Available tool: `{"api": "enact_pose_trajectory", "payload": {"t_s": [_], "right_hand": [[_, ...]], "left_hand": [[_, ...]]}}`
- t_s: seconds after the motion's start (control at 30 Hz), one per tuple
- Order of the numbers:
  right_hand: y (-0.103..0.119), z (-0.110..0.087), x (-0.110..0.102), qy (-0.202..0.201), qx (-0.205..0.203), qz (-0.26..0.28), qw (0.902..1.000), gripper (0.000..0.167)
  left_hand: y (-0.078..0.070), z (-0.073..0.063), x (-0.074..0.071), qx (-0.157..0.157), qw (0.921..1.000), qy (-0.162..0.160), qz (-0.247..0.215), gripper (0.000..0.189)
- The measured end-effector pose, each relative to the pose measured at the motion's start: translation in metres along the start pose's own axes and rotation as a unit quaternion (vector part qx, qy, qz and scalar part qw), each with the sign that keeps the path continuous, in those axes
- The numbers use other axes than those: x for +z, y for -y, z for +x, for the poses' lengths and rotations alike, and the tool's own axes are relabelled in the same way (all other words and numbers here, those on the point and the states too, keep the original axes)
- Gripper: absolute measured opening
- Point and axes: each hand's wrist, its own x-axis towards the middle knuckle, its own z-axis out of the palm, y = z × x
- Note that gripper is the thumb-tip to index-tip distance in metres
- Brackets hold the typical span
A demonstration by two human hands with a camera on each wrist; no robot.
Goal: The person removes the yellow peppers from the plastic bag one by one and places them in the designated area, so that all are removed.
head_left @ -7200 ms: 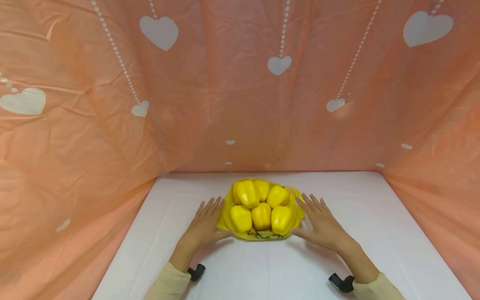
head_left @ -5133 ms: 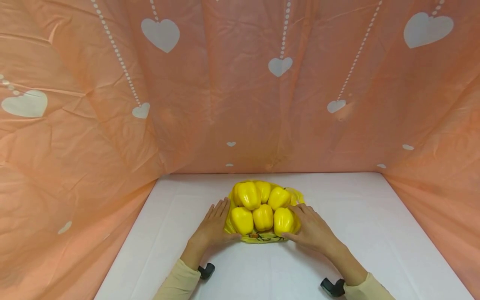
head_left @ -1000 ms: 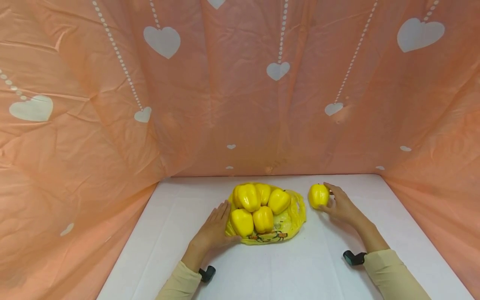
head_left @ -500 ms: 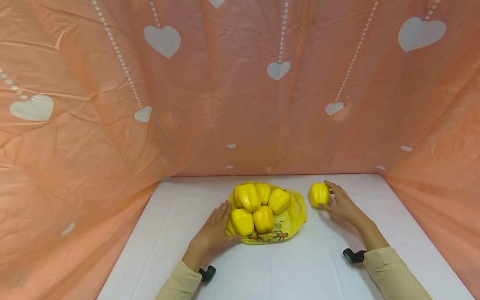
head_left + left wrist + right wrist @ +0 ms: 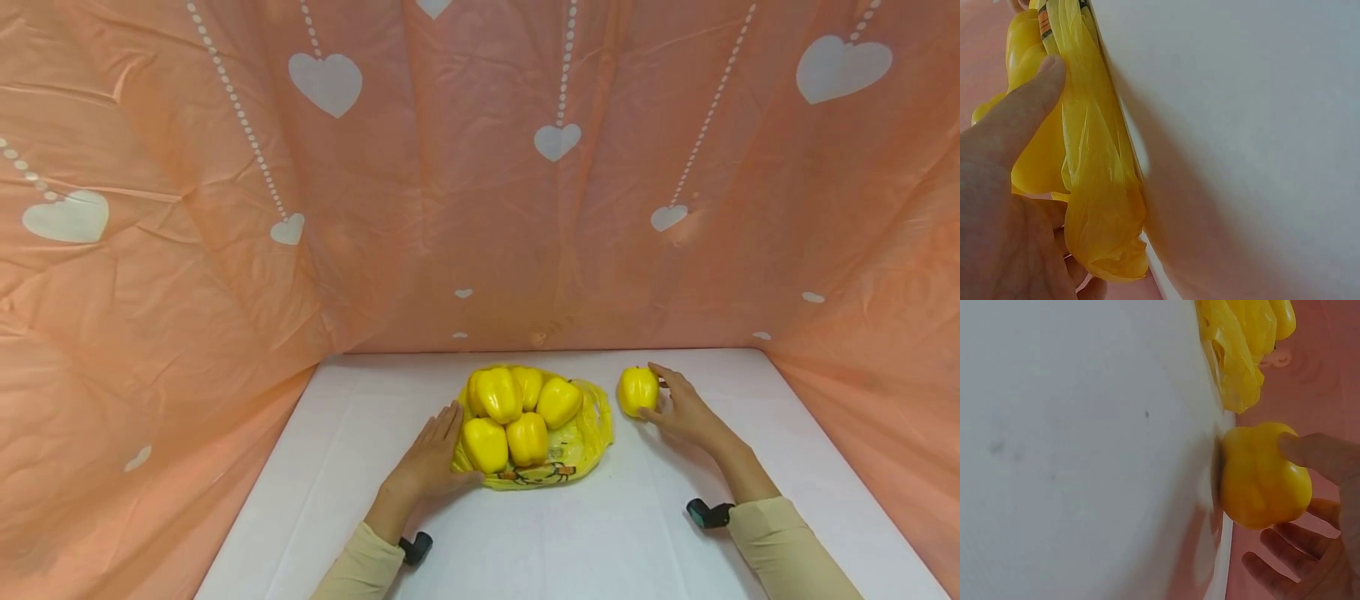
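The piled peppers (image 5: pixel 498 396) at left could roll off the yellow bag (image 5: pixel 588 446) if the left hand (image 5: pixel 431 457) shoved it; the lone pepper (image 5: pixel 638 392), on the desk (image 5: pixel 570 542) to the bag's right, could tip if released unevenly. The left hand, fingers straight, touches the bag's left side; the right hand (image 5: pixel 684 412) pinches the lone pepper between thumb and fingers.

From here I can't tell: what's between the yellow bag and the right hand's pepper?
A narrow strip of bare white table parts the bag from the pepper in the head view.
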Motion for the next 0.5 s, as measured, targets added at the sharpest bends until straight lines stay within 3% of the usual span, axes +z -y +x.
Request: {"api": "enact_pose_trajectory", "payload": {"t_s": [0.33, 0.5], "right_hand": [[0.0056, -0.0041, -0.0046, -0.005, 0.001, -0.005, 1.0, 0.088], [0.0084, -0.003, -0.0074, -0.019, -0.021, -0.003, 0.9996, 0.086]], "left_hand": [[0.0012, 0.0009, 0.0013, 0.004, 1.0, 0.0, 0.004, 0.119], [0.0015, 0.0016, 0.001, 0.0, 1.0, 0.002, 0.002, 0.119]]}}
